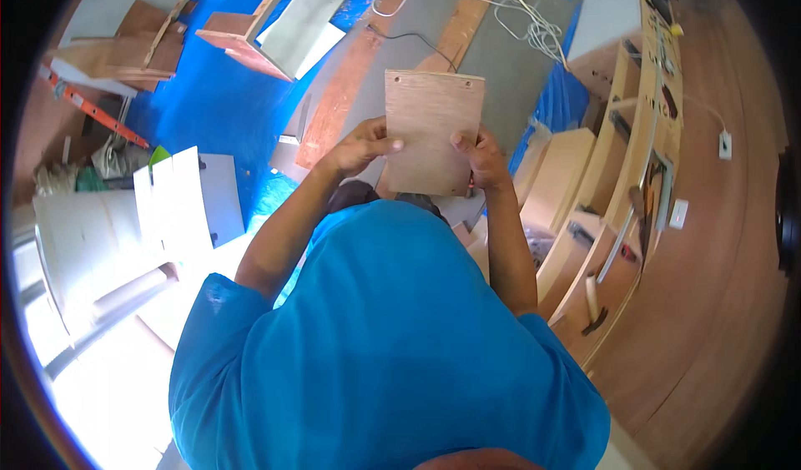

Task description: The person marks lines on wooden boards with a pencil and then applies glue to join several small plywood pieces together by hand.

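Note:
A rectangular plywood panel [430, 128] is held up in front of me, its broad face toward me. Two small holes show near its top corners, and another small mark sits near its lower right. My left hand [367, 146] grips the panel's left edge, thumb on the face and fingers behind. On the opposite edge my right hand [486, 158] holds it the same way, thumb pressed on the face. The fingers behind the panel are mostly hidden.
A wooden cabinet frame [613, 165] with tools on top runs along the right; a hammer [594, 299] lies there. Coiled white cable [542, 36] is on the floor ahead. Blue sheeting [209, 95], a partly built box [275, 28] and white panels [179, 199] lie left.

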`<state>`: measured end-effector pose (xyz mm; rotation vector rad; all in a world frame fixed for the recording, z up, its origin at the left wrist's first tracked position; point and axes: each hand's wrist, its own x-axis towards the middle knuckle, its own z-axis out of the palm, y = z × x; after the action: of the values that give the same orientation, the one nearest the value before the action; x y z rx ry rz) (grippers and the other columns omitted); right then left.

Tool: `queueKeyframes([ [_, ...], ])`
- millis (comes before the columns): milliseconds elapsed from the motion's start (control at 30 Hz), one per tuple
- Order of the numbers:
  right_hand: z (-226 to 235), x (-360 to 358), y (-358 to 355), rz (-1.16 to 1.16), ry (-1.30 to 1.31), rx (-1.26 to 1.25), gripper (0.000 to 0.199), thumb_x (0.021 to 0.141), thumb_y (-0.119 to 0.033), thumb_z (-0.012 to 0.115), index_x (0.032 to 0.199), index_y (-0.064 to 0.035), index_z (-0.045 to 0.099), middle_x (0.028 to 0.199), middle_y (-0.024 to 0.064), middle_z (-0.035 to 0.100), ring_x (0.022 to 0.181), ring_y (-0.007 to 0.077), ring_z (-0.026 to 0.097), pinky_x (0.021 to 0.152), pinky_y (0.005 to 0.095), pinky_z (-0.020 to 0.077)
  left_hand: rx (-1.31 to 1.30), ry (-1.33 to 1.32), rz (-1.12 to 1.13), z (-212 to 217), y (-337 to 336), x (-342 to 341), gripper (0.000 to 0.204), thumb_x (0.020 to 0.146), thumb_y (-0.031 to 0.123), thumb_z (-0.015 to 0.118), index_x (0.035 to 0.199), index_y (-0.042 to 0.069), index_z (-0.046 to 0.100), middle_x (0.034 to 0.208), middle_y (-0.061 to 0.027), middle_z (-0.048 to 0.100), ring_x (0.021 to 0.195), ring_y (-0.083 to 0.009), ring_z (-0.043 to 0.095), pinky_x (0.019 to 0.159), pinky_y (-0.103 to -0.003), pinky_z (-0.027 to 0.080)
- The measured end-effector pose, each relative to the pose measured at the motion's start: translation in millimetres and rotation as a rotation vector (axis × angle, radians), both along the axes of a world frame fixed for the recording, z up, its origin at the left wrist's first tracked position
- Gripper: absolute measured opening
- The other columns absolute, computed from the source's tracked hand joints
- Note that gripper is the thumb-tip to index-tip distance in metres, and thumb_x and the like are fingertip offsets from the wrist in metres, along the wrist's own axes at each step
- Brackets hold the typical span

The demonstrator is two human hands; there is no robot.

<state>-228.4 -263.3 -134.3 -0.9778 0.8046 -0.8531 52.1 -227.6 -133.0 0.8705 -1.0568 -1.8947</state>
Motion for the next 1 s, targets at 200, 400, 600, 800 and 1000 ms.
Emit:
queueKeyframes([
  [200,10,14,-74,0.203,0.040,-0.075,0.045,0.100,-0.015,0.072,0.140,0.0021,0.060,0.129,0.0083,0.070,0.116,0.0147,0.063,0.103,0.0333,0.0486,0.287,0.078,0.537,-53,36,73,0.048,0.104,0.035,0.065,0.138,0.002,0.058,0.119,-0.0126,0.070,0.101,-0.0223,0.071,0.083,-0.035,0.057],
  [400,14,67,-148,0.300,0.085,-0.085,0.046,0.100,-0.015,0.071,0.139,0.0034,0.059,0.130,0.0096,0.069,0.118,0.0152,0.062,0.104,0.0340,0.0481,0.597,-0.003,1.006,-143,105,145,0.036,0.103,0.033,0.067,0.124,0.005,0.063,0.104,-0.0099,0.071,0.086,-0.0217,0.068,0.071,-0.033,0.052],
  [600,4,151,-225,0.356,0.113,-0.091,0.053,0.097,-0.024,0.076,0.140,0.0035,0.059,0.129,0.0105,0.069,0.118,0.0160,0.061,0.104,0.0343,0.0479,0.864,-0.040,1.076,-187,69,188,0.032,0.102,0.029,0.066,0.122,0.005,0.065,0.104,-0.0103,0.071,0.085,-0.0222,0.068,0.070,-0.034,0.052],
  [800,-8,252,-318,0.349,0.222,-0.047,0.056,0.095,-0.030,0.079,0.136,0.0034,0.062,0.126,0.0092,0.069,0.110,0.0155,0.063,0.094,0.0342,0.0528,0.547,-0.072,0.883,-183,-76,286,0.035,0.098,0.024,0.066,0.127,0.004,0.064,0.111,-0.0107,0.073,0.091,-0.0207,0.071,0.073,-0.034,0.056],
  [1000,10,328,-378,0.322,0.280,0.113,0.055,0.095,-0.029,0.081,0.135,0.0020,0.063,0.124,0.0078,0.070,0.110,0.0163,0.065,0.092,0.0338,0.0547,0.257,0.083,0.391,-78,-225,322,0.067,0.100,0.055,0.067,0.141,0.003,0.058,0.126,-0.0112,0.068,0.113,-0.0226,0.066,0.089,-0.038,0.056],
])
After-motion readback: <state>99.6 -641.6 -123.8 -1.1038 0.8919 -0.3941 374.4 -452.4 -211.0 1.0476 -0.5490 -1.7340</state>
